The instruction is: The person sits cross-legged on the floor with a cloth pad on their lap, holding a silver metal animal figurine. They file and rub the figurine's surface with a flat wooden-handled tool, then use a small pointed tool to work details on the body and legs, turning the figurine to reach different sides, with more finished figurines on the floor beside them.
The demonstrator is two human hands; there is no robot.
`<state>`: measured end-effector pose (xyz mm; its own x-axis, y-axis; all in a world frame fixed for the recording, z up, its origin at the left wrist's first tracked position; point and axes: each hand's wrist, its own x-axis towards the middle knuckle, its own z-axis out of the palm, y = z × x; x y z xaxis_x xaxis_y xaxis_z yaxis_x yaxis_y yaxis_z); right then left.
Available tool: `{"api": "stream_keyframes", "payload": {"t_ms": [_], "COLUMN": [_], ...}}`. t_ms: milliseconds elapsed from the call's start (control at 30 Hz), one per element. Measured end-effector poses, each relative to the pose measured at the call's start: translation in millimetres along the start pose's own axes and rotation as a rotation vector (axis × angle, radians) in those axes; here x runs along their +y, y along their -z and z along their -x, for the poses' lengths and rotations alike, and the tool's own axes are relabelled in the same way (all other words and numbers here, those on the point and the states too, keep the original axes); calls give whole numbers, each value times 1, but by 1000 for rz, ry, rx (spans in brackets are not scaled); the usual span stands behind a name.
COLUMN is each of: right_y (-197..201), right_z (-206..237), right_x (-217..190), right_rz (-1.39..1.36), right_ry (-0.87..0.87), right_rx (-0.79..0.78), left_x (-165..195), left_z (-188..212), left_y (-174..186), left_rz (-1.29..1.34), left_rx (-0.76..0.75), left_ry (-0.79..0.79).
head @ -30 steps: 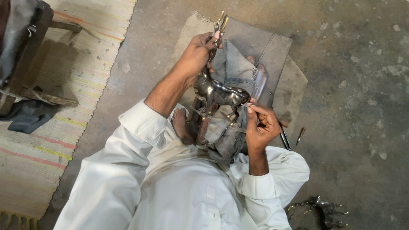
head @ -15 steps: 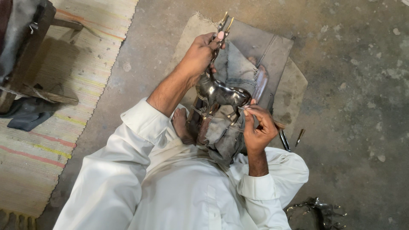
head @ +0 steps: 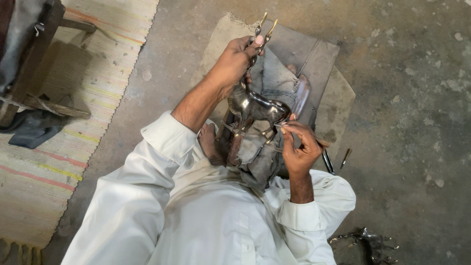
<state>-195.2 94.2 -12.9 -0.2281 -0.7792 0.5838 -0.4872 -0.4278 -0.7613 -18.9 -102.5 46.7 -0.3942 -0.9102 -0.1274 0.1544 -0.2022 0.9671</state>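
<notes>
A dark shiny metal figure of a horned animal (head: 257, 105) is held over my lap. My left hand (head: 235, 61) grips it around the head and neck, just below its two long horns. Against the figure's rump, my right hand (head: 299, 145) pinches a thin engraving tool with a wooden handle. Grey cloth (head: 255, 152) lies under the figure across my legs, and a bare foot (head: 211, 145) shows beside it.
A brown mat (head: 324, 64) covers the concrete floor ahead. Two small hand tools (head: 338, 159) lie on the floor to the right. Another metal animal figure (head: 373, 243) lies at bottom right. A striped woven rug (head: 59, 122) and wooden furniture (head: 29, 59) are at left.
The figure and both hands have shifted only slightly; my right hand keeps the tool at the figure's rear.
</notes>
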Motion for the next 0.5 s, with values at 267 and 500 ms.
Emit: {"api": "stream_keyframes", "payload": {"t_ms": [267,500], "right_y": [11,16], "right_z": [-14,-10], "right_x": [-16,0], "right_rz": [69,-140], "right_ry": [42,-116], "right_rx": [-117,-94], "left_x": [-4,-4], "left_z": [-2,0], "left_y": [0,-2], "left_rz": [1,-34], "left_rx": [-19,-12], "left_ry": [-11,-42]}}
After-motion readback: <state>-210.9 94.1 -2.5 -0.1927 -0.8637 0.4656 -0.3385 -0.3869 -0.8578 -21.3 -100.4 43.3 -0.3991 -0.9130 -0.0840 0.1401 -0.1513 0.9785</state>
